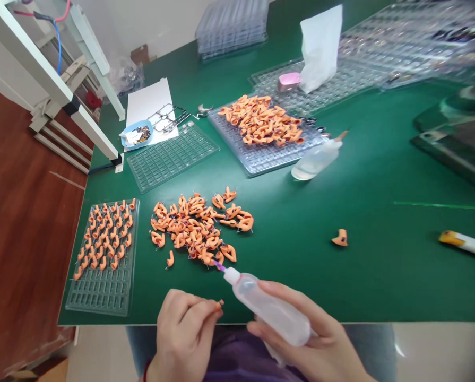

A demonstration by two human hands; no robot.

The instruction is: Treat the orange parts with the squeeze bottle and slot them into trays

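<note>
Between the thumb and fingers of my left hand (187, 334) is a small orange curved piece (220, 304), mostly hidden by the fingertips. My right hand (312, 329) is wrapped around a clear squeeze bottle (271, 307) with a white cap and a purple needle tip (218, 265). The bottle lies tilted, its tip pointing up and left, in front of a loose pile of orange curved pieces (197, 228) with thin wires. To the left, a clear compartment tray (97, 300) carries rows of similar orange pieces (110, 233). One single orange piece (341, 237) lies apart on the right.
A stack of trays (257, 167) bears a heap of orange pieces (261, 119). Beside it lies a second bottle (317, 159). Farther back are an empty tray (173, 154), a blue dish (128, 142), and white tissue (320, 50). A marker (466, 244) lies far right on the green table (380, 281).
</note>
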